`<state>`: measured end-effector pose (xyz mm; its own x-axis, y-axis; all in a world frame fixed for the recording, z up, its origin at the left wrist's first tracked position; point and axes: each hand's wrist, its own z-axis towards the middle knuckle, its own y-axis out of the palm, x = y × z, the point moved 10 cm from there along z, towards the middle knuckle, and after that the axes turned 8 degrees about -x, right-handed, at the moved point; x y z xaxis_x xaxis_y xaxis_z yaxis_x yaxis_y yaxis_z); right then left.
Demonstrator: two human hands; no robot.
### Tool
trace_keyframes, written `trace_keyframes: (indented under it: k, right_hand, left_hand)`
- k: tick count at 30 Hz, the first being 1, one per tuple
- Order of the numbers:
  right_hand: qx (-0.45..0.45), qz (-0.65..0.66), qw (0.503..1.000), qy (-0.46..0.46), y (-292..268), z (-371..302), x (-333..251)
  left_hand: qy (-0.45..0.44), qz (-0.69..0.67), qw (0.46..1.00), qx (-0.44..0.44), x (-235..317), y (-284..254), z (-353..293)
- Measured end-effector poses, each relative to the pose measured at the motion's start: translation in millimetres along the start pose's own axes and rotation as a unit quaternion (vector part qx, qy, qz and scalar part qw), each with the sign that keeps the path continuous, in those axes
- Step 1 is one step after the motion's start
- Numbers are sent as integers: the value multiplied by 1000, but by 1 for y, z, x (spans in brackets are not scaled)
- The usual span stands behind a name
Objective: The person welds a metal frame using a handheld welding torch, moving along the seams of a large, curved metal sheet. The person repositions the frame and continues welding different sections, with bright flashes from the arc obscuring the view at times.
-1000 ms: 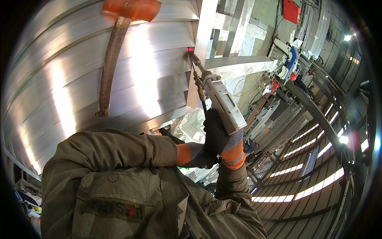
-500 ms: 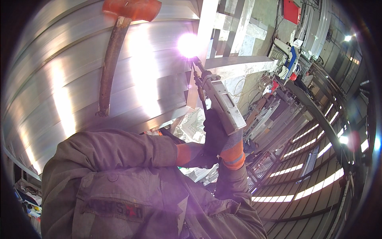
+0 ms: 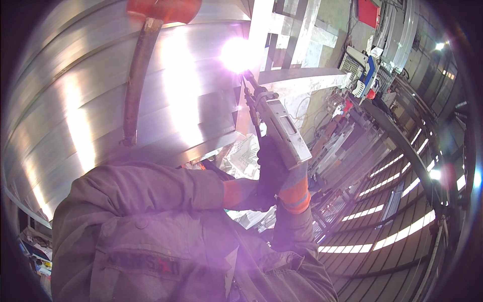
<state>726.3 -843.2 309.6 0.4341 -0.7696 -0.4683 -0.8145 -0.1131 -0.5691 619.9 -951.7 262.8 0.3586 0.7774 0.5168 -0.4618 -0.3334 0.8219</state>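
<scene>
A handheld welding torch [image 3: 285, 132] with a boxy silver body and a thin nozzle points up and left. At its tip burns a blinding white-violet arc [image 3: 235, 55], which hides the spot on the metal beneath it. My right hand [image 3: 274, 160], in a dark glove with an orange cuff, is closed around the torch's lower end. My left hand [image 3: 259, 195], gloved the same way, lies against the right hand near its wrist; its fingers are lost in the dark. Ribbed, shiny metal panels [image 3: 151, 105] spread under and left of the torch, meeting a pale metal bar [image 3: 260, 38].
On the panels lies a mallet [image 3: 138, 80] with a red head and a worn brown handle. A metal beam [image 3: 302, 83] runs rightward from near the arc. Beyond stand a blue-and-white machine [image 3: 370, 75], a red box [image 3: 369, 12] and stacked metal lengths [image 3: 347, 156].
The arc's glare has grown, and a violet haze veils more of the picture. The mallet and torch sit slightly shifted in view. Both hands keep their places.
</scene>
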Motion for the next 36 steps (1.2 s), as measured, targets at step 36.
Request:
trace_keyframes:
  k: [36]
  right_hand:
    - [34,19,992,123,1,-1,13]
  left_hand:
    - [150,-74,986,7,-1,7,10]
